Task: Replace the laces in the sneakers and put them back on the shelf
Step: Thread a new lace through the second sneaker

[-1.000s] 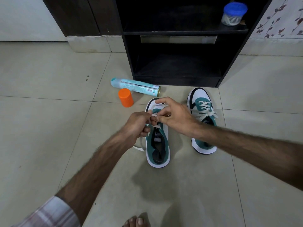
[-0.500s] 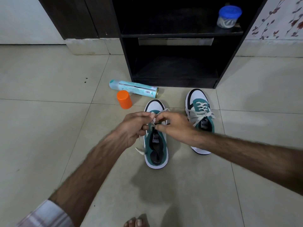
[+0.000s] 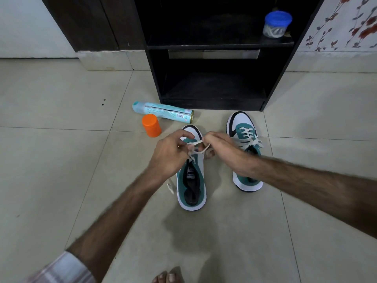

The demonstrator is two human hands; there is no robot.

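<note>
My fingers [image 3: 184, 147] on the left hand [image 3: 171, 155] curl in and pinch the flat off-white lace [image 3: 196, 143], and the fingers of my right hand [image 3: 223, 152] curl round the other side of the same lace, which stretches in a short span between the two hands. Both hands hover over the front of the teal, white and black sneaker [image 3: 191, 180] nearest me, which stands on the pale tiled floor [image 3: 61, 160] with its toe pointing toward the shelf. A loose end of lace [image 3: 170, 187] trails on the floor just beside that sneaker's left edge. I see the tongue label and the dark insole in its open throat.

The second matching sneaker [image 3: 243, 152] stands just to the right, already laced with a loose bow, partly behind my right wrist. Both shoes sit on the floor in front of the dark wooden shelf unit [image 3: 212, 45].

Left of the sneakers lies a pale blue spray can [image 3: 163, 112] on its side, with an orange plastic cap [image 3: 152, 125] standing just beside it. On the upper shelf stands a clear tub with a blue lid [image 3: 277, 24]. My toes [image 3: 168, 277] show at the bottom edge.
</note>
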